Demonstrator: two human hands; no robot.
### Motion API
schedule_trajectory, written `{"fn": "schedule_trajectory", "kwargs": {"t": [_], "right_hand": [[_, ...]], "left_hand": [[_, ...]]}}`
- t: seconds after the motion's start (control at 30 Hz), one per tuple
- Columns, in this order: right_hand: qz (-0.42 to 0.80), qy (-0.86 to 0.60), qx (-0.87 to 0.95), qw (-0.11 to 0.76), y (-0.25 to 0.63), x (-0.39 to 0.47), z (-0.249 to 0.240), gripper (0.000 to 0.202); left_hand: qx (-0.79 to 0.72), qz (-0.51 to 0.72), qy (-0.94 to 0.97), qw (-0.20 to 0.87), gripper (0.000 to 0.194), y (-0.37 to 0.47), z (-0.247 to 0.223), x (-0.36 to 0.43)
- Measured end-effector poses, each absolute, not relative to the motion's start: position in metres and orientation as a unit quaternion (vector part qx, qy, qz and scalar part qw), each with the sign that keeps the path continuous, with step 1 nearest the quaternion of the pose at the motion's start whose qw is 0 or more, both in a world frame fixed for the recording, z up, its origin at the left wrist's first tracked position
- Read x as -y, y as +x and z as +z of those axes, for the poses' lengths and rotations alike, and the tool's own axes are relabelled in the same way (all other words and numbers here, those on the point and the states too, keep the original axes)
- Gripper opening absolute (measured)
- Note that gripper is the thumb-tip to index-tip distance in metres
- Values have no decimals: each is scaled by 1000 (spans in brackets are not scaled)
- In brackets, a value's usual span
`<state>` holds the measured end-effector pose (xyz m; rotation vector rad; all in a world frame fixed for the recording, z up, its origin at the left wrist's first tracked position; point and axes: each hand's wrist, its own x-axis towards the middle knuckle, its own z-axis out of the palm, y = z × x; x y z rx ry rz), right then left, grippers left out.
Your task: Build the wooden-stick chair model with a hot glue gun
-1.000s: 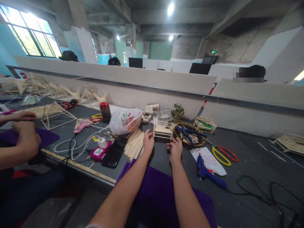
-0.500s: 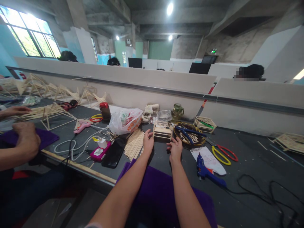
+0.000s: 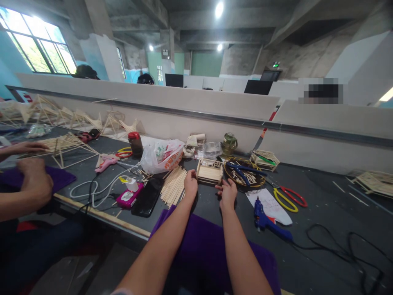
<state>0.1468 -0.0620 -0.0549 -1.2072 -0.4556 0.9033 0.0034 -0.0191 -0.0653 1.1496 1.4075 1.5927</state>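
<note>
A small wooden stick model (image 3: pixel 210 172), like a little bed or frame with railed sides, sits on the dark table between my hands. My left hand (image 3: pixel 190 186) is at its left side, fingers slightly bent and apart; whether the fingertips touch it I cannot tell. By its front right corner, my right hand (image 3: pixel 227 193) has its fingers spread and holds nothing. A fan of thin wooden sticks (image 3: pixel 172 186) lies left of my left hand. Beyond my right hand stands a round basket (image 3: pixel 260 182) of short stick pieces, with blue-handled pliers (image 3: pixel 241 170) across it.
On the right lie a blue glue gun (image 3: pixel 265 221), paper (image 3: pixel 281 215) and red-and-yellow-handled scissors (image 3: pixel 287 198). A phone (image 3: pixel 148 198), pink power adapter (image 3: pixel 130 196) and plastic bag (image 3: pixel 162 155) are on the left. A co-worker's hands (image 3: pixel 33 164) work at far left. Purple cloth (image 3: pixel 199 246) covers the near edge.
The stick model has tilted, so more of its flat inner surface faces me. Both my hands stay nearly in place beside it. The co-worker's far hand has shifted slightly right.
</note>
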Motion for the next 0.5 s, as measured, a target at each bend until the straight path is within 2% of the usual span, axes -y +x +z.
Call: {"fn": "schedule_trajectory", "kwargs": {"t": [0.5], "right_hand": [[390,-561,247,687,144,61,-52,60]], "left_hand": [[-506,639,440,376,36,5,-72,12]]}}
